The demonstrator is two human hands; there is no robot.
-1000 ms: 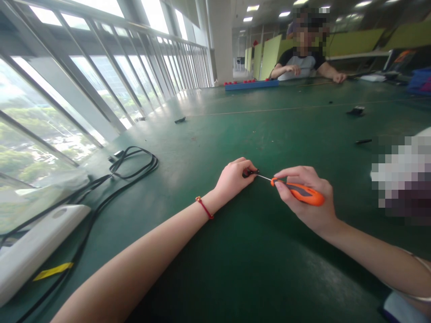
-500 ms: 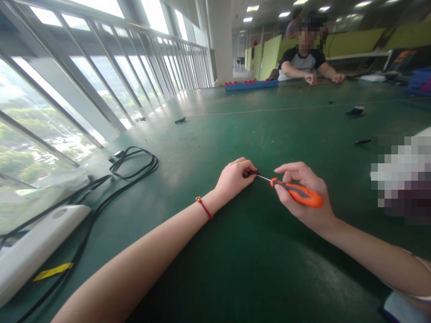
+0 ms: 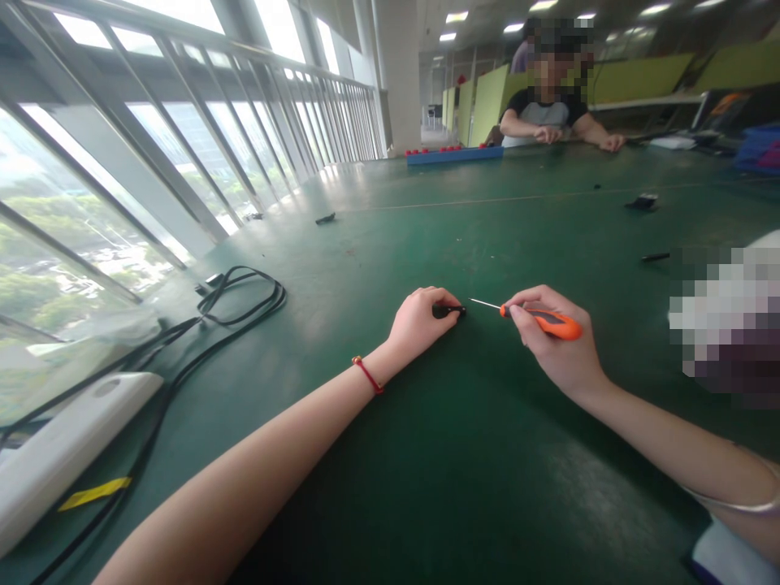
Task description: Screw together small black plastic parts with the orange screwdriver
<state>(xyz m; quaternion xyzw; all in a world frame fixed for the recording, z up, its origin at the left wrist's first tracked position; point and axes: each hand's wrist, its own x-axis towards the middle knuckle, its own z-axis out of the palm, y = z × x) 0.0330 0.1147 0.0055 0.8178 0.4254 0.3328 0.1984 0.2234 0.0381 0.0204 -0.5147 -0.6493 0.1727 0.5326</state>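
Note:
My left hand rests on the green tabletop, its fingers closed on a small black part. Most of that part is hidden by the fingers, so I cannot tell its kind. In my right hand is a screwdriver with an orange and grey handle, pinched between thumb and fingers. Its thin metal shaft points left at the black part, and a small gap separates the tip from it.
Black cables and a white power strip lie at left near the railing. Small black pieces and a dark pen-like stick lie farther off. A blue strip with red knobs and a co-worker are at the far edge.
The screwdriver has drawn back to the right, its tip leaving the black part. My right-hand fingers have closed farther round the handle. The left hand has barely moved.

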